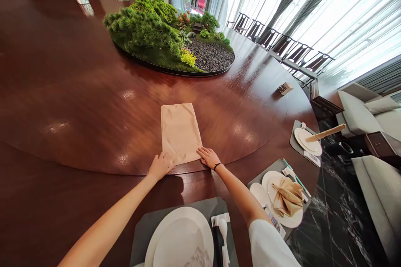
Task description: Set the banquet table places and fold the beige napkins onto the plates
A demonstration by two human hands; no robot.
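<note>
Seeing a napkin (181, 131) lying flat and folded on the polished surface (78, 104), between the garden (169, 46) and the nearest plate (180, 240). Resting left grip (161, 164) on the near left corner and right grip (209, 157) on the near right corner, laying fingers over the cloth with both unclenched, apparently pressing rather than pinching. Judging by the soft sheen and faint ripples, probably handling as something light and limp, bending at the least push and breaking under nothing. Likely sliding readily on such a glossy top, so calling for light downward pressure from one grip while shifting the other. Showing more than one layer along the left edge, so perhaps slipping layer over layer when tugging only the uppermost. Best taking hold at the two near corners, pinching every layer together between thumb and fingertips, keeping the near edge taut and pulling evenly to avoid skewing. Probably holding a crease fairly well when pressing with flat fingers, but springing open a little when letting go.
</note>
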